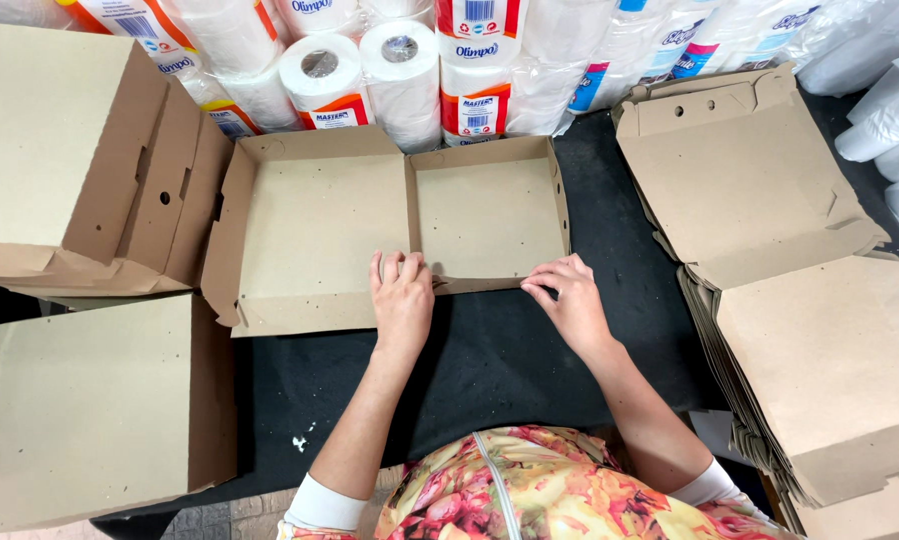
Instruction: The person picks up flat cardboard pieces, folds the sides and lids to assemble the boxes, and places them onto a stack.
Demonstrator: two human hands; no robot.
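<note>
A brown cardboard box (320, 230) lies opened out on the black table, its lid half on the left and its tray half (490, 215) on the right. My left hand (402, 298) rests flat on the near edge where the two halves meet, fingers over the fold. My right hand (568, 300) pinches the near right corner of the tray half's front wall. Both side walls of the tray stand upright.
Finished closed boxes (90, 410) are stacked at the left, with another (60, 150) behind. A pile of flat unfolded box blanks (820, 340) lies at the right. Packs of paper rolls (400, 70) line the back. The black table (470, 370) shows between my arms.
</note>
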